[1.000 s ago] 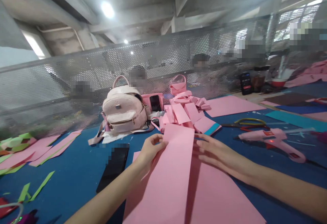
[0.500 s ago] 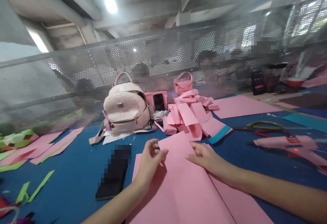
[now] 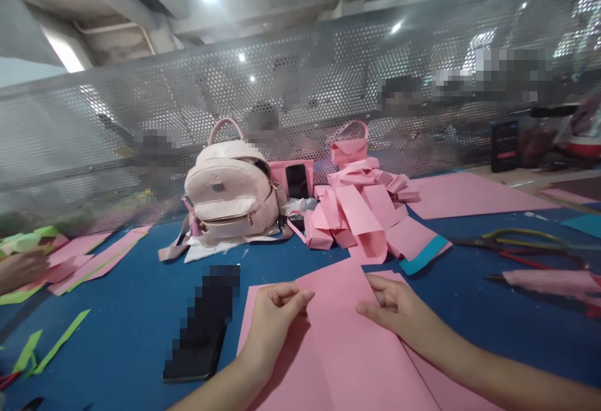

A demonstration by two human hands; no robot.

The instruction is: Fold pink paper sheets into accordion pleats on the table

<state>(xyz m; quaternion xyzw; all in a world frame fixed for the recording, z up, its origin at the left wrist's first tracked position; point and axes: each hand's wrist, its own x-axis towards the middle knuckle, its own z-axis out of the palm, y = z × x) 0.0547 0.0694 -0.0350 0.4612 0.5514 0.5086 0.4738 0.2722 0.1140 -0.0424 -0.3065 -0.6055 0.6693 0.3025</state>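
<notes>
Paper sits at the near edge of the table (image 3: 117, 311): a pink sheet (image 3: 347, 348) lying flat on the blue top, with one part folded over the rest; a second ago that folded part stood raised and the right hand lay spread flat beside it; now it lies low on the sheet and both hands have closed in on its far edge, so the fold looks laid down rather than in mid-swing. Left hand (image 3: 277, 311) has its fingers curled, thumb and forefinger pinching the far left corner of the folded part; right hand (image 3: 394, 311) is bent the same way at the far right corner, fingers tucked over the edge, seemingly pinching it. Just left of the sheet lies a dark phone (image 3: 201, 329); beyond, toward the far edge, a pale backpack (image 3: 230, 198) stands beside a heap of pink strips (image 3: 361, 211); scissors (image 3: 516, 242) and a pink-wrapped glue gun (image 3: 554, 281) lie toward the right edge; green strips (image 3: 51, 342) litter the left, where another person's hand (image 3: 19, 267) shows at the table's left edge.
</notes>
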